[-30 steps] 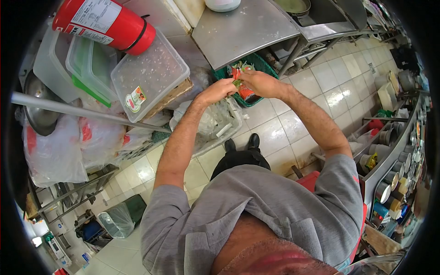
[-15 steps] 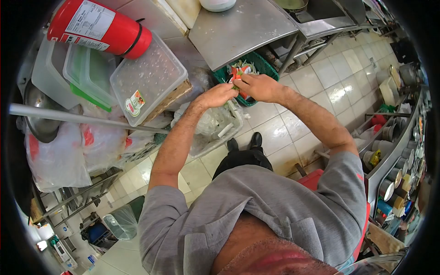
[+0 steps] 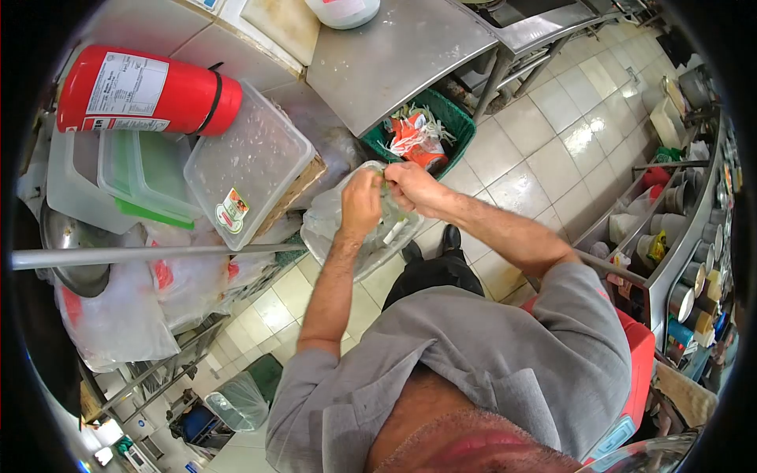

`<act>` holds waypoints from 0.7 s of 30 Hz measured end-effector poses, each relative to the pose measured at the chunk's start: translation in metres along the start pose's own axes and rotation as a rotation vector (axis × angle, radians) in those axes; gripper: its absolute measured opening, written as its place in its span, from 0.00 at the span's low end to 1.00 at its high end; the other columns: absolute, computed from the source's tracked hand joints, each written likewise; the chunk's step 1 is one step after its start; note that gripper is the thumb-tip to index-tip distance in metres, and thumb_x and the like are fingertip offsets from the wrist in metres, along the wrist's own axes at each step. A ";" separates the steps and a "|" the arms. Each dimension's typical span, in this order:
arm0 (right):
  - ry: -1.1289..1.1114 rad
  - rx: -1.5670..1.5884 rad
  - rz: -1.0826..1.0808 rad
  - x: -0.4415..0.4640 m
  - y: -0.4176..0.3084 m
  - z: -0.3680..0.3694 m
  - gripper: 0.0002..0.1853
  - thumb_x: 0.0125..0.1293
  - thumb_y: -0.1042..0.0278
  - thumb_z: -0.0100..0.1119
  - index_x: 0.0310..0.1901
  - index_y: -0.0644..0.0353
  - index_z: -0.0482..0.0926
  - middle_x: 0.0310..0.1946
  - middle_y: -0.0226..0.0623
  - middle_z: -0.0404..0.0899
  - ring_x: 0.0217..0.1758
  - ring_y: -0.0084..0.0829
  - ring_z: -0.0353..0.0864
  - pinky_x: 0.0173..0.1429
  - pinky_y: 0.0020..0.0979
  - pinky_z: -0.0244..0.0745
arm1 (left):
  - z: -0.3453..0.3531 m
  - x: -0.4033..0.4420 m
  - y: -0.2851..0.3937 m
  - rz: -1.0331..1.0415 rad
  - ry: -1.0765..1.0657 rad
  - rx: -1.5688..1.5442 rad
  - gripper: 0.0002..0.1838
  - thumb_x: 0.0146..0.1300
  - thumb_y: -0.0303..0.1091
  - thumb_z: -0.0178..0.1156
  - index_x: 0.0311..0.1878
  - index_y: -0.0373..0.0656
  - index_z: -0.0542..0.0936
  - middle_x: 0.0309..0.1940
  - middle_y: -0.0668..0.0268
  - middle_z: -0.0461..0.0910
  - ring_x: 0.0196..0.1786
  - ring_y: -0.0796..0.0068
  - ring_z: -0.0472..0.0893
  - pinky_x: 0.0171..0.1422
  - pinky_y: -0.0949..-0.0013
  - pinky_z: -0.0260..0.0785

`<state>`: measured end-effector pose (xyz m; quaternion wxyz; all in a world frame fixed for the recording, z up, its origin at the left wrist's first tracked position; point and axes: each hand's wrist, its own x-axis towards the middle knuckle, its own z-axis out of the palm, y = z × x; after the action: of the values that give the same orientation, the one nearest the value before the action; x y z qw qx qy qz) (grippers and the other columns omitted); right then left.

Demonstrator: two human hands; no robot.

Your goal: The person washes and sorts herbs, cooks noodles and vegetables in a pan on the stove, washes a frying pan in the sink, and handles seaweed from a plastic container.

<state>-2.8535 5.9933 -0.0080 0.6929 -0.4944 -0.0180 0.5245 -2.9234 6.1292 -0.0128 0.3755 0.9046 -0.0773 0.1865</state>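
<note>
My left hand [image 3: 363,202] and my right hand [image 3: 416,188] are close together, fingers closed in a pinch. Between their fingertips shows a small greenish thing, too small to name. Both hands are above a clear plastic tub [image 3: 317,230], which holds whitish pieces and what looks like clear plastic film. Just beyond my right hand stands a green bin [image 3: 464,142] with pale shredded scraps and a crumpled orange-red wrapper [image 3: 410,131] in it.
A steel table [image 3: 386,59] stands ahead. To the left, a red fire extinguisher [image 3: 193,98] lies by plastic boxes with a lidded one [image 3: 256,162], above filled plastic bags [image 3: 118,315]. A metal bar [image 3: 158,256] crosses there. Shelves of pots [image 3: 670,260] line the right.
Both hands have moved from over the green bin back toward my body, over the clear tub. The orange-red wrapper now shows uncovered in the bin.
</note>
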 end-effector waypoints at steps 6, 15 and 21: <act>0.469 -0.563 -0.882 0.019 0.019 -0.008 0.07 0.60 0.70 0.44 0.29 0.62 0.69 0.19 0.36 0.67 0.24 0.34 0.71 0.28 0.36 0.66 | 0.007 -0.028 -0.077 -0.782 0.343 -0.596 0.11 0.67 0.40 0.47 0.33 0.44 0.69 0.24 0.70 0.68 0.26 0.78 0.67 0.30 0.73 0.60; 0.512 -1.706 -0.050 0.070 -0.018 -0.136 0.21 0.53 0.51 0.59 0.46 0.52 0.75 0.34 0.41 0.80 0.41 0.40 0.80 0.50 0.53 0.63 | 0.018 0.071 -0.026 -0.682 0.456 -1.324 0.13 0.66 0.44 0.47 0.34 0.44 0.67 0.25 0.69 0.68 0.30 0.72 0.72 0.37 0.65 0.69; -0.141 -1.300 -0.724 0.021 -0.125 -0.217 0.33 0.50 0.71 0.60 0.61 0.51 0.62 0.57 0.45 0.63 0.57 0.44 0.67 0.55 0.40 0.68 | 0.078 0.198 0.015 -0.594 0.563 -1.319 0.13 0.66 0.47 0.47 0.36 0.46 0.67 0.20 0.71 0.63 0.24 0.73 0.69 0.34 0.64 0.69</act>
<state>-2.6378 5.8695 -0.0412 0.3877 -0.7325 -0.5305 0.1778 -2.7237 6.0636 0.0244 0.8760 0.3954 0.1716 0.2164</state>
